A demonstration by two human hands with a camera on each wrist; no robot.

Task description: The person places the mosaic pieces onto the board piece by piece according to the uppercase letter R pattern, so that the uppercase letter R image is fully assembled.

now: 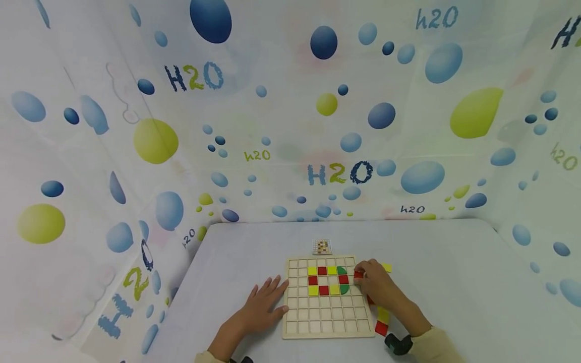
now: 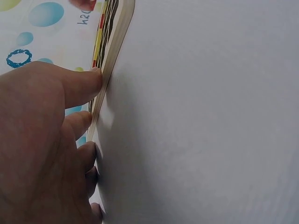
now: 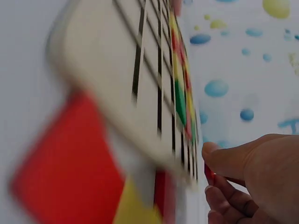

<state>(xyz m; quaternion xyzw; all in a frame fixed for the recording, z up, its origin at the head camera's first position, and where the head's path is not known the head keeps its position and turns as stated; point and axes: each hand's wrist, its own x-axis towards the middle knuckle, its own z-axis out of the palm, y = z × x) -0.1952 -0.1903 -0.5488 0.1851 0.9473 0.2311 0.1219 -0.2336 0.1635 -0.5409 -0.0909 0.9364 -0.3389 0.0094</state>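
A wooden grid board (image 1: 327, 327) lies on the table, with red, yellow and green tiles in its upper cells. Several red and yellow squares ring one bare cell there, and two green rounded tiles (image 1: 345, 289) sit at the right of the group. My left hand (image 1: 262, 308) rests flat with fingers spread, its thumb and fingertips at the board's left edge. Between thumb and fingers my right hand (image 1: 379, 283) pinches a red square tile (image 3: 209, 174), held by the board's upper right edge. In the right wrist view, its fingers (image 3: 224, 196) curl under the tile.
Loose tiles lie along the board's right side, among them a red tile (image 1: 381, 328) and a yellow tile (image 1: 383, 315). Another yellow tile (image 1: 387, 267) lies beyond the right hand. Behind the board is a small pattern card (image 1: 322, 246). A printed curtain (image 1: 290, 151) hangs around the table.
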